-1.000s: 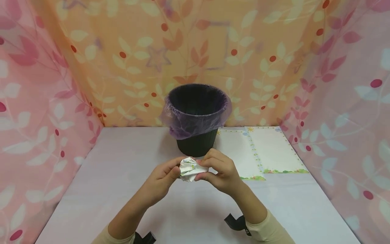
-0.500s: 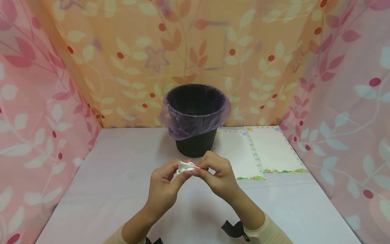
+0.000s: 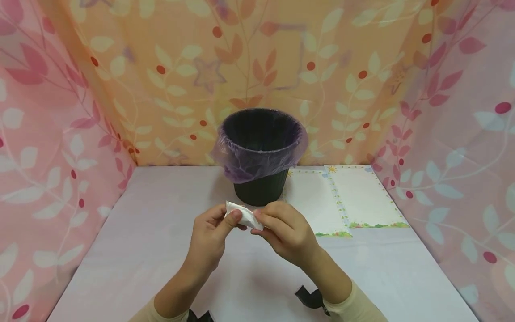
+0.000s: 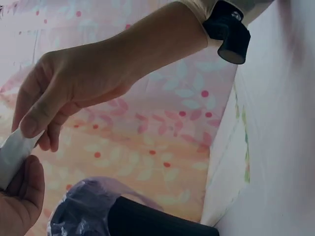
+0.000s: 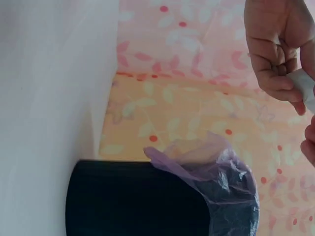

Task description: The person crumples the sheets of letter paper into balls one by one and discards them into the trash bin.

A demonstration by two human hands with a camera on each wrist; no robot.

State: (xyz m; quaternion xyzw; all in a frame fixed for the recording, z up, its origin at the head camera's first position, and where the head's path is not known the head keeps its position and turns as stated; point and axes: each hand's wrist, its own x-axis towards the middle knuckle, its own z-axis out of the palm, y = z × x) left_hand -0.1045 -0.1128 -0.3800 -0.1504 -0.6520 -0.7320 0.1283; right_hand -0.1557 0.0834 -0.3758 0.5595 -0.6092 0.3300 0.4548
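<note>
Two bare hands: one small, flattened wad of white paper (image 3: 248, 219) is pinched by both, one end by the left hand (image 3: 209, 235), the other by the right hand (image 3: 287, 230).
Wad's place: it is held above the white desk (image 3: 169, 214), just in front of the black, round bin (image 3: 257, 193).
Paper work done: the wad seems to have been pressed fairly compact.
Paper work left: the wad is not yet released; two white bordered paper sheets (image 3: 368, 197) are left flat, right of the bin.
Bin's inside: below the purple plastic liner (image 3: 241, 170), contents cannot be made out.
Left pose: the thumb is laid across the wad's near face.
Right pose: the wad's end is gripped between thumb and fingers; both forearms are slanted inward towards the bin.
</note>
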